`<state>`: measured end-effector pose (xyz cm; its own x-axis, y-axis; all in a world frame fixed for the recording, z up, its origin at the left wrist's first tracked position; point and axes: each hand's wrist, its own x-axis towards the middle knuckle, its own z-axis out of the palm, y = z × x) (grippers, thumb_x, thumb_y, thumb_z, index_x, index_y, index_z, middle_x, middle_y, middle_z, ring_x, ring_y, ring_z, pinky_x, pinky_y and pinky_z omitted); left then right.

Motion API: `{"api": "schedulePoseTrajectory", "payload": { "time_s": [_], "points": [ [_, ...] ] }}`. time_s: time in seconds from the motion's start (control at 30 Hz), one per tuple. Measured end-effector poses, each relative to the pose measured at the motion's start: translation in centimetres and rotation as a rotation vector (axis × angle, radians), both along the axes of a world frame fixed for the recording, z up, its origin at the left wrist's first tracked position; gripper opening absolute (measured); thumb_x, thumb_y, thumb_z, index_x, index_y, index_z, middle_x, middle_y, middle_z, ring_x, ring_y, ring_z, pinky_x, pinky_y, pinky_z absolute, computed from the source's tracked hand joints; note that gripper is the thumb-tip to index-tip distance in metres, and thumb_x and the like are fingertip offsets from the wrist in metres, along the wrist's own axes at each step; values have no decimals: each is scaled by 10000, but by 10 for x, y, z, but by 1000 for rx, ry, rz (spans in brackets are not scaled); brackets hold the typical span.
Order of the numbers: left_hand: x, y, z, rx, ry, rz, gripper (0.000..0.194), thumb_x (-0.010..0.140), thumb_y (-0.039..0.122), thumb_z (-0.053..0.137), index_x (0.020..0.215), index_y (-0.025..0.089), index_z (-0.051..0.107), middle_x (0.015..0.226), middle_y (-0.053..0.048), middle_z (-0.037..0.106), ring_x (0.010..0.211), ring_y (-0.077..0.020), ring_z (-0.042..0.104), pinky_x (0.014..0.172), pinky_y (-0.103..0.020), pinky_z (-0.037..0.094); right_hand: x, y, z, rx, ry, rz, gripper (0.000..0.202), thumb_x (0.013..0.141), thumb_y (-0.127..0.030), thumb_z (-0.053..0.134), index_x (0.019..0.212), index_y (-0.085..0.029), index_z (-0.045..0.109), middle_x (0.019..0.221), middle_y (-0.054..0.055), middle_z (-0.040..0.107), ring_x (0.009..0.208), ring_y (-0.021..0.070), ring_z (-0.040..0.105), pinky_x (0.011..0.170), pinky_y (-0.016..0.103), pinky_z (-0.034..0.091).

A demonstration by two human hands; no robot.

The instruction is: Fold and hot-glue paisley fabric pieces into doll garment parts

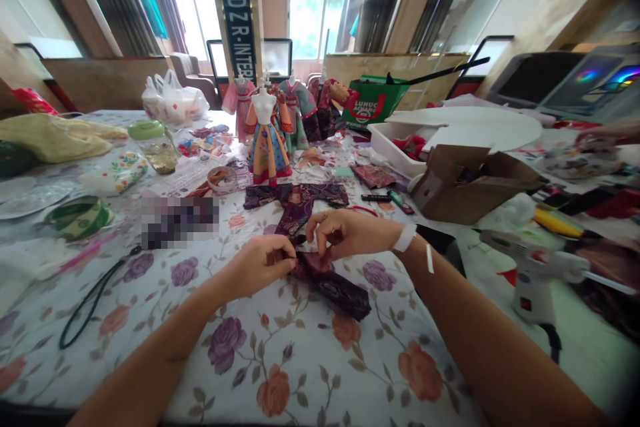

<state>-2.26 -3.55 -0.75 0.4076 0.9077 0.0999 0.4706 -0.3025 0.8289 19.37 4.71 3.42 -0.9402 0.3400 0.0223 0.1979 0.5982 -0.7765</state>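
A small dark purple patterned doll garment (pixel 343 290) lies on the flowered tablecloth (pixel 235 347) in front of me. My left hand (pixel 265 265) pinches its upper edge between thumb and forefinger. From the other side my right hand (pixel 340 233) bends its fingers onto the same cloth, thumb and fingertips close together. Just behind my hands, a purple doll robe (pixel 295 203) is spread with its sleeves out to both sides; my right hand covers part of it. Whether the two purple pieces are joined, I cannot tell.
Doll forms in bright robes (pixel 270 140) stand beyond the cloth. On the right are a cardboard box (pixel 450 193), a white tray (pixel 395 150) and a glue gun (pixel 530 273). On the left are a green tape roll (pixel 80 217), a lidded jar (pixel 157 150) and a black strap (pixel 90 297).
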Motion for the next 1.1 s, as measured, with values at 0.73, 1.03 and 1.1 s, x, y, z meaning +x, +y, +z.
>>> {"api": "schedulePoseTrajectory", "payload": {
  "time_s": [0.73,1.03,1.1],
  "points": [
    [-2,2,-10,-115,-133,-40,66,729,147,570,691,162,519,618,35,526,519,-78,477,480,-187,368,3,-11,-39,-578,-43,-9,183,742,-209,657,894,-121,604,764,11,618,627,102,602,576,220,516],
    [1,2,-15,-383,-231,-135,101,746,135,530,720,184,445,514,65,533,485,-132,633,413,-178,431,5,-19,-55,-600,-59,-35,285,729,-381,714,810,-116,650,750,12,628,670,110,587,657,234,483],
    [2,3,-16,-416,-258,-123,101,743,137,536,715,180,448,496,67,535,474,-125,630,419,-176,437,7,-23,-57,-558,-29,-56,279,758,-386,689,839,-120,664,771,16,626,690,111,575,675,235,469]
  ]
}}
